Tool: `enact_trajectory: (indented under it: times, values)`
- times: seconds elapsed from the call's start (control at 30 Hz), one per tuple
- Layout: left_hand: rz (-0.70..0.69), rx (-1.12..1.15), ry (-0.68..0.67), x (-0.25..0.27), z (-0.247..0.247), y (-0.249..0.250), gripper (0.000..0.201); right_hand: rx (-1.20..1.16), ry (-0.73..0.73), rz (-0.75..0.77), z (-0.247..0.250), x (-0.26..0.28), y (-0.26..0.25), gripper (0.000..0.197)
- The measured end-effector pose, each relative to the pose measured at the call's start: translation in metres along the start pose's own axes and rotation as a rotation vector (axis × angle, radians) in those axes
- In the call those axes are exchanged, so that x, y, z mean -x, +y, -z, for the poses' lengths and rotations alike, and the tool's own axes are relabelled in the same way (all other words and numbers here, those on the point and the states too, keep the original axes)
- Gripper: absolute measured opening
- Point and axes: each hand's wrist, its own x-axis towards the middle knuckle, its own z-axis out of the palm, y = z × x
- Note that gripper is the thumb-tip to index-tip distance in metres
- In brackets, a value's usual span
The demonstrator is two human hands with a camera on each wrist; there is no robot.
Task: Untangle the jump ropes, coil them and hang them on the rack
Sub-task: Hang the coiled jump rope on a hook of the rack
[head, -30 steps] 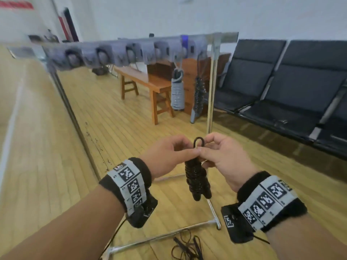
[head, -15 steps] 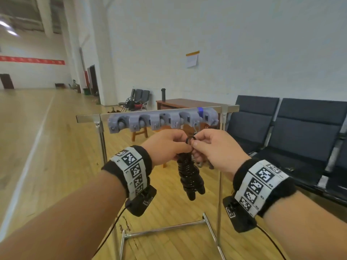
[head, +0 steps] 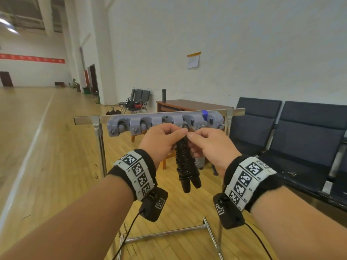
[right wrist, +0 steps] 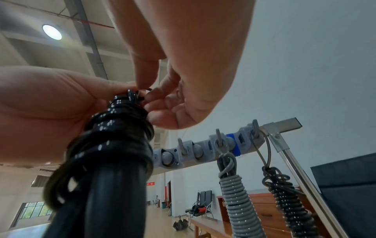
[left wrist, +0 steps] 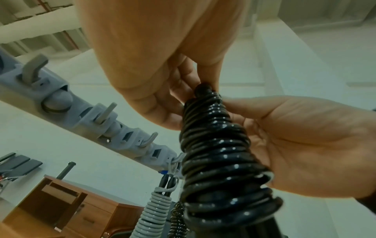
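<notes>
Hanging between both hands, the black rope (head: 185, 162) is a tight coil wound round its two handles, whose ends point down. The left hand (head: 161, 141) and the right hand (head: 212, 147) meet at the top of the coil, fingers curled, each pinching it there; a small black loop (head: 185, 126) pokes up between thumb and fingertips. That loop sits just below the grey hook strip (head: 165, 122) on the rack (head: 234, 112), close to a hook, but whether it touches one cannot be told. On the strip's right end, a grey rope (right wrist: 236, 193) and a second black coil (right wrist: 289, 206) already hang from hooks, side by side. Behind the rack stand a wooden desk (head: 187, 106) and dark seats (head: 300, 132).
</notes>
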Motion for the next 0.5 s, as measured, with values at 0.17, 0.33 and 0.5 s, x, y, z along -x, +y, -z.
enact_trajectory:
  times: [0.17, 0.33, 0.5]
  values:
    - [0.035, 0.056, -0.001, -0.010, 0.004, -0.016, 0.031, -0.026, -0.006, -0.014, -0.011, -0.019, 0.016, 0.018]
    - [0.050, 0.129, 0.017, -0.018, 0.002, -0.033, 0.020, -0.014, -0.005, 0.007, -0.020, -0.034, 0.030, 0.016]
    - [0.107, 0.146, 0.107, -0.033, -0.001, -0.045, 0.017, 0.063, 0.089, 0.042, -0.027, -0.055, 0.037, 0.014]
